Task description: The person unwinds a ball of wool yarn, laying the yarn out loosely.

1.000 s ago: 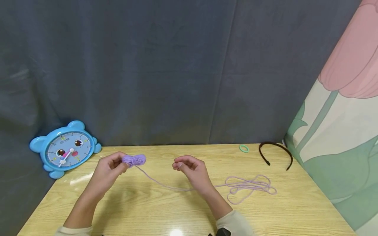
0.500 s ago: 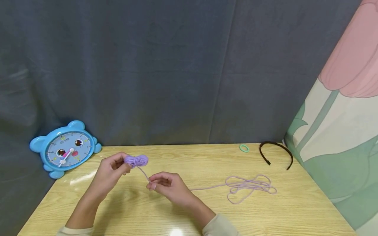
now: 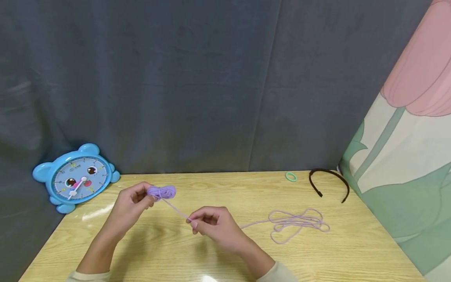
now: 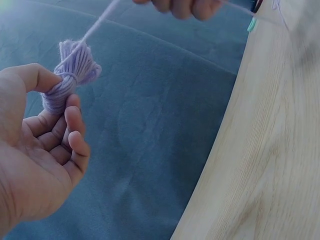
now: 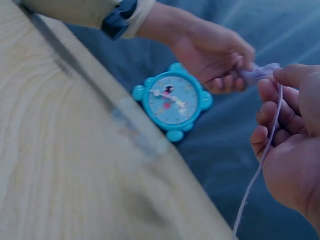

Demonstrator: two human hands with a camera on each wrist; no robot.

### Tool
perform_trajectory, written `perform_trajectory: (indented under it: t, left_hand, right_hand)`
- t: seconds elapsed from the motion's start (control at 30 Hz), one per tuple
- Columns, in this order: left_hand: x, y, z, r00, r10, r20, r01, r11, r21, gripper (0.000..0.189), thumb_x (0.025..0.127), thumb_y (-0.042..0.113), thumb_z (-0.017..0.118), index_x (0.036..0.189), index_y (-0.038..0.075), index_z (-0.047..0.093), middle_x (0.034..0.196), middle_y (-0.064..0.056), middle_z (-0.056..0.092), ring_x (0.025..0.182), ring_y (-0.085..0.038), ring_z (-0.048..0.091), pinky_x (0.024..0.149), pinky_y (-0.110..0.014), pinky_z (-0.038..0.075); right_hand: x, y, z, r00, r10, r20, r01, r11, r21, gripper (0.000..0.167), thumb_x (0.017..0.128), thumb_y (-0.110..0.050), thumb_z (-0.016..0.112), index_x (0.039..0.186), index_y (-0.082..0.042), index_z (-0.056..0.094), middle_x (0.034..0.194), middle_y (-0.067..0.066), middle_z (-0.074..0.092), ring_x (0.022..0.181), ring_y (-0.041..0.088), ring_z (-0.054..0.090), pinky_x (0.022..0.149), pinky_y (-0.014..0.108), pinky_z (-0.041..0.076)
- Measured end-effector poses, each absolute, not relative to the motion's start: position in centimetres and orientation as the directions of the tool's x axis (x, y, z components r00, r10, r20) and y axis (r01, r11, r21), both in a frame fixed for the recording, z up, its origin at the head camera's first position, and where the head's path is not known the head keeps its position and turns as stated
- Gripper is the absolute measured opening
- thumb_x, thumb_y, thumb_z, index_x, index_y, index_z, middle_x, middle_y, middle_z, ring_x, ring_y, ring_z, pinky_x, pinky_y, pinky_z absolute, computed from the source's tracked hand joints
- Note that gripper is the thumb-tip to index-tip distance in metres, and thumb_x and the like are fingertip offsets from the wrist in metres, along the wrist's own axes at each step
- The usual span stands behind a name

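A small bundle of purple yarn (image 3: pixel 163 192), wound round its middle, is pinched at its left end between the thumb and fingers of my left hand (image 3: pixel 128 207). In the left wrist view the yarn bundle (image 4: pixel 72 75) shows its loops fanning out above the fingertips. My right hand (image 3: pixel 220 229) pinches the strand that runs from the bundle, and that stretch looks taut. Past the right hand the strand runs on to a loose, looped heap of yarn (image 3: pixel 299 223) on the table. The right wrist view shows the strand (image 5: pixel 255 175) hanging down across the right palm.
The wooden table (image 3: pixel 169 250) meets a dark grey curtain (image 3: pixel 183 86) at its back edge. A blue bear-shaped clock (image 3: pixel 79 178) leans at the left. A green ring (image 3: pixel 291 177) and a black headband (image 3: pixel 329 172) lie at the back right, near a flower-patterned panel (image 3: pixel 405 176).
My right hand came left and down to the strand, took hold of it, then drew back a little to the right, straightening it. The left hand keeps holding the bundle almost still.
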State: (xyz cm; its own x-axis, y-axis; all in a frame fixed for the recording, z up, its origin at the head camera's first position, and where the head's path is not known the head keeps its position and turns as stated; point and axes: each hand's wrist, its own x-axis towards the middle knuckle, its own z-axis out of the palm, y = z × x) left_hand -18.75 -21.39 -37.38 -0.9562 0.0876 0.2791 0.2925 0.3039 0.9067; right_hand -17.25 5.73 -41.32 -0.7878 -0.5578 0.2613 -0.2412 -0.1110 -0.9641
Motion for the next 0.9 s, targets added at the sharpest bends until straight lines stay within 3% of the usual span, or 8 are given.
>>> perform_trajectory:
  t: [0.07,0.3,0.47,0.67,0.9]
  left_hand:
    - [-18.7,-21.5,-37.4,-0.954,0.091,0.284,0.298,0.313,0.902,0.007,0.095,-0.005,0.058,0.099,-0.008,0.064,0.079,0.009,0.06,0.072,-0.007,0.056,0.064,-0.022,0.05]
    - [-18.4,-21.7,-37.2,-0.947,0.101,0.306,0.322,0.316,0.892,0.007,0.095,-0.006,0.058,0.099,-0.007,0.064,0.078,0.008,0.062,0.071,-0.008,0.057,0.064,-0.023,0.051]
    - [-18.5,-21.7,-37.1,-0.945,0.104,0.309,0.326,0.293,0.899,0.008,0.096,-0.006,0.058,0.101,-0.008,0.064,0.08,0.009,0.064,0.072,-0.008,0.059,0.065,-0.022,0.052]
    - [-18.5,-21.6,-37.1,-0.953,0.091,0.288,0.302,0.27,0.914,0.007,0.098,-0.004,0.058,0.101,-0.007,0.063,0.082,0.005,0.069,0.071,-0.01,0.063,0.065,-0.022,0.053]
    - [-18.6,-21.7,-37.2,-0.949,0.167,0.269,0.286,0.087,0.954,0.006,0.102,0.0,0.057,0.101,0.001,0.063,0.087,0.001,0.076,0.074,-0.011,0.069,0.066,-0.023,0.055]
  right_hand:
    - [-17.2,6.3,-40.6,-0.795,-0.537,0.282,-0.269,-0.103,-0.957,0.022,0.101,-0.012,0.065,0.111,0.007,0.07,0.097,0.035,0.066,0.079,0.001,0.064,0.073,0.017,0.053]
    - [-18.2,8.4,-38.9,-0.865,-0.364,0.345,-0.325,-0.116,-0.938,0.023,0.102,-0.011,0.064,0.108,0.011,0.069,0.081,-0.007,0.066,0.073,0.002,0.058,0.067,0.018,0.048]
    - [-19.0,10.0,-38.9,-0.915,-0.243,0.321,-0.305,-0.101,-0.947,0.026,0.102,-0.012,0.064,0.109,0.013,0.067,0.077,-0.008,0.062,0.073,0.004,0.055,0.068,0.018,0.047]
    - [-18.9,11.8,-39.5,-0.919,-0.255,0.302,-0.298,-0.056,-0.953,0.02,0.103,-0.014,0.063,0.107,0.005,0.069,0.079,-0.006,0.061,0.074,0.008,0.054,0.069,0.02,0.049]
    - [-18.6,13.2,-39.1,-0.914,-0.243,0.326,-0.329,-0.031,-0.944,0.024,0.103,-0.012,0.063,0.107,0.011,0.067,0.078,-0.008,0.061,0.073,0.008,0.055,0.069,0.021,0.051]
